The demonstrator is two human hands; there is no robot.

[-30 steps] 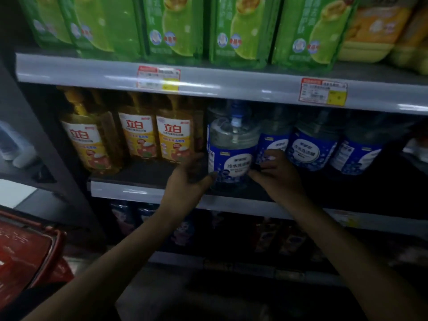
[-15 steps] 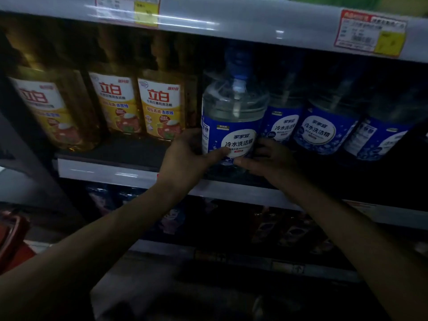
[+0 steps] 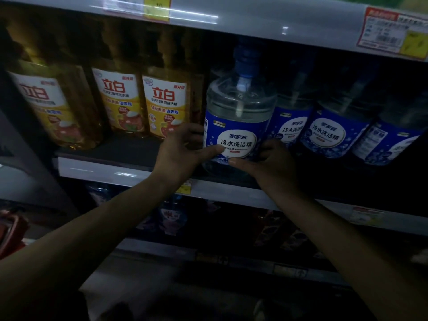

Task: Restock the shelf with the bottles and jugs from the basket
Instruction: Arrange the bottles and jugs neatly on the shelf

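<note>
Inspecting the head view, the only one supplied, I find the blue-labelled jug [image 3: 238,117] upright at the front of the shelf [image 3: 104,170], clasped low down from both sides. The left hand [image 3: 180,151] wraps its flank, thumb laid across the label; the right hand [image 3: 271,163] cups the opposite lower corner, thumb along the base. Both hands are closed round the jug, neither slack. Whether the base sits fully on the board I cannot tell; the light is poor and the hands cover it. Risks noted: the hold is low while the weight stands above the grip, so a hurried push could tip the jug forward over the lip just beneath the grip. Just right of the grip stand the neighbouring blue jugs [image 3: 333,133], and a skewed shove could knock them. Left of the grip the yellow detergent bottles [image 3: 164,105] stand near, and the left-hand fingers could get pinched against them. Above the grip the cap rises close to the upper shelf rail [image 3: 278,22] and could catch it if lifted. The red basket [image 3: 9,232] lies well down and left of the grip.
</note>
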